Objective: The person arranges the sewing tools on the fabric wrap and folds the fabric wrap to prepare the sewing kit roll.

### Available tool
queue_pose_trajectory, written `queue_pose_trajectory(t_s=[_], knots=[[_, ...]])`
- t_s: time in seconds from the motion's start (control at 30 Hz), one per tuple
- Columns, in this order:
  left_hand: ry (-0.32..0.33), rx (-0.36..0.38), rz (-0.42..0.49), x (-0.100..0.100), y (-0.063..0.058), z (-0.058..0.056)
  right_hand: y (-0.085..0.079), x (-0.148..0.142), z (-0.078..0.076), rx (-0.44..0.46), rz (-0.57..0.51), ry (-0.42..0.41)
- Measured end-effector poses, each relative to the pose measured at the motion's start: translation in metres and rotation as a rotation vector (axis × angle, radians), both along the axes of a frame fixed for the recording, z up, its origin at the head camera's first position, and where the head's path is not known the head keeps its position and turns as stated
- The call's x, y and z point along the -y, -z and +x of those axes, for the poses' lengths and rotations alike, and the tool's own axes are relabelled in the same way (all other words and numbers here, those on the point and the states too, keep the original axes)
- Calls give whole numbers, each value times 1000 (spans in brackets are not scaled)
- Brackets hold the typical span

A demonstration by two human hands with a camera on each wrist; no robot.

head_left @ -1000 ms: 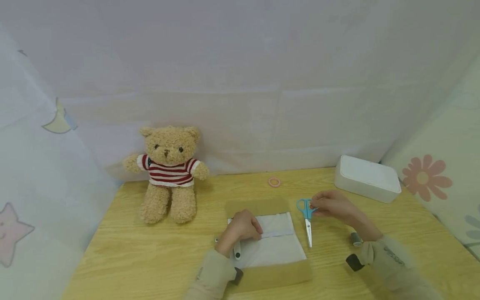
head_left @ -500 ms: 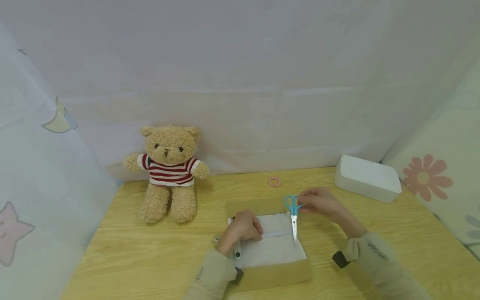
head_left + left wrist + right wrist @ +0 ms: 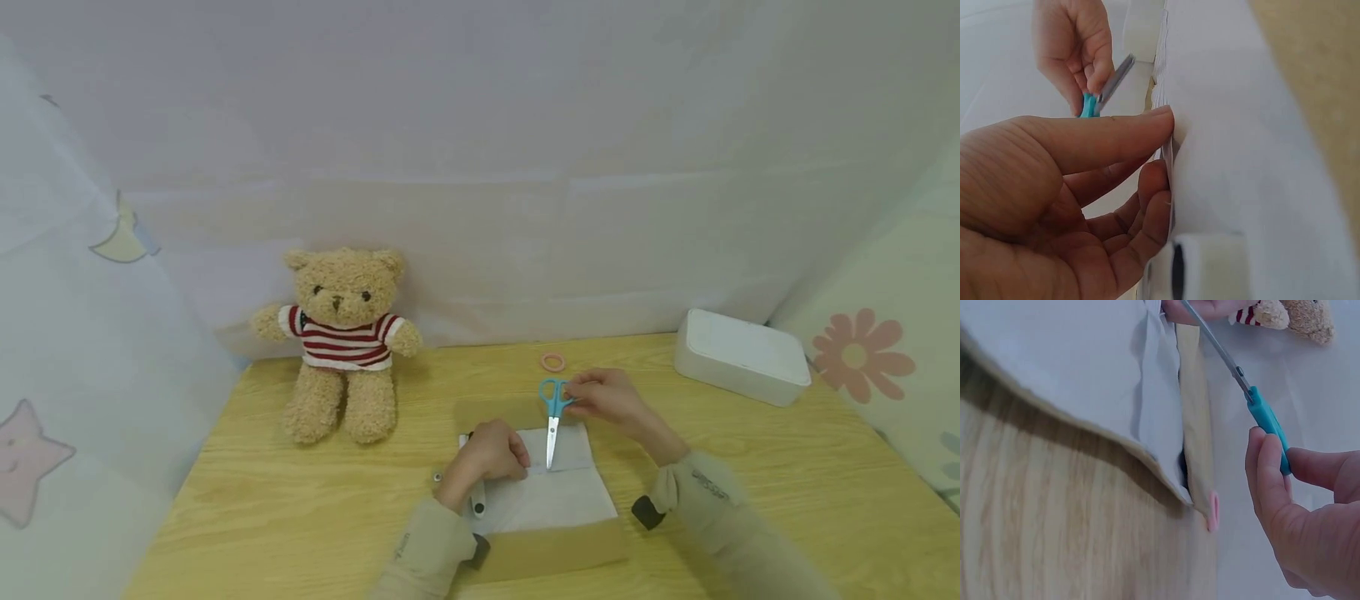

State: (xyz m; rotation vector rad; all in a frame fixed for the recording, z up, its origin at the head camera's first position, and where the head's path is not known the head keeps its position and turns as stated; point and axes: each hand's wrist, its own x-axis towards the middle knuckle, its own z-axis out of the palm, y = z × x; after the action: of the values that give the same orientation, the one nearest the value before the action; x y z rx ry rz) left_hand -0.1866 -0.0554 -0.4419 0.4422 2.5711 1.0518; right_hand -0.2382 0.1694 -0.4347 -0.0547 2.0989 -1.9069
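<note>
A white cloth (image 3: 536,502) lies on the brown material (image 3: 551,552) on the table. My left hand (image 3: 491,458) rests over the cloth's left part. In the left wrist view its thumb and fingers pinch a raised white fold (image 3: 1169,150). My right hand (image 3: 611,400) holds blue-handled scissors (image 3: 553,421) by one handle loop, points toward me, above the cloth's back part. The right wrist view shows thumb and fingers pinching the blue handle (image 3: 1266,422), with the blades appearing closed. A white cylinder with a dark end (image 3: 478,500) lies partly hidden under my left hand.
A pink ring (image 3: 552,362) lies behind the cloth. The teddy bear (image 3: 345,312) in a striped sweater sits at the back left, and a white box (image 3: 742,357) stands back right. A small round black-and-white piece (image 3: 437,477) lies left of my left wrist.
My right hand has carried the scissors leftward, from beside the cloth to over its back part. The left hand stays on the cloth. A grey spool by the right sleeve has gone from sight.
</note>
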Motion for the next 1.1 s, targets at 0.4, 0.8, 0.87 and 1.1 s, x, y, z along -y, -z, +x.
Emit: queue_pose_trajectory(t_s=[0.4, 0.8, 0.87, 1.1], knots=[[35, -9, -18, -2, -5, -1, 10, 14, -8, 26, -31, 27], [30, 3, 36, 3, -2, -2, 22, 29, -6, 30, -16, -14], [30, 11, 45, 4, -1, -2, 24, 31, -5, 49, -26, -27], [58, -5, 38, 4, 2, -5, 29, 33, -1, 92, -15, -74]])
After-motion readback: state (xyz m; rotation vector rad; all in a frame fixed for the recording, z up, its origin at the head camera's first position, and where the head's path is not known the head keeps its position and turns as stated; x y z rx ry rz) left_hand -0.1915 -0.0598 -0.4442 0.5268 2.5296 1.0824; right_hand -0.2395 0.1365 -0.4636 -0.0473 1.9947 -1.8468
